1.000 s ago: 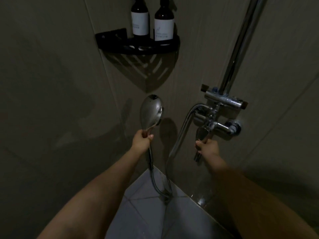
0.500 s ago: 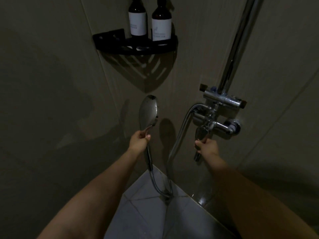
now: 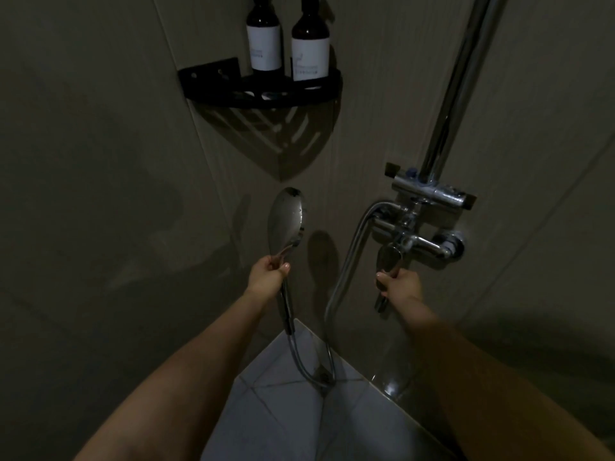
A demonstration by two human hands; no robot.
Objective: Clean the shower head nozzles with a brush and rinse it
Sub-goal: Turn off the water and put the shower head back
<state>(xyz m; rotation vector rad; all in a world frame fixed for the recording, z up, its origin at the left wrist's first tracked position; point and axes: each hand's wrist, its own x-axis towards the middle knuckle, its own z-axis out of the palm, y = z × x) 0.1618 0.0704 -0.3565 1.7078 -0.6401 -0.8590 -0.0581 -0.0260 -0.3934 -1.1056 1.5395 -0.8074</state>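
Observation:
A chrome shower head (image 3: 285, 221) is held upright in the dim shower corner, its back toward me and its nozzle face turned to the right wall. My left hand (image 3: 268, 277) grips its handle just below the head. Its metal hose (image 3: 346, 271) loops down to the floor and back up to the chrome mixer valve (image 3: 419, 241) on the right wall. My right hand (image 3: 397, 283) grips the valve's lever handle (image 3: 386, 261). No water is visible and no brush is in view.
A black corner shelf (image 3: 266, 91) high on the wall carries two dark bottles (image 3: 288, 38) with white labels. A chrome riser pipe (image 3: 456, 84) runs up from the valve. Light floor tiles (image 3: 286, 414) show between my forearms.
The shower head has turned a little more edge-on, with its face toward the right wall. Both hands keep their grips in nearly the same places.

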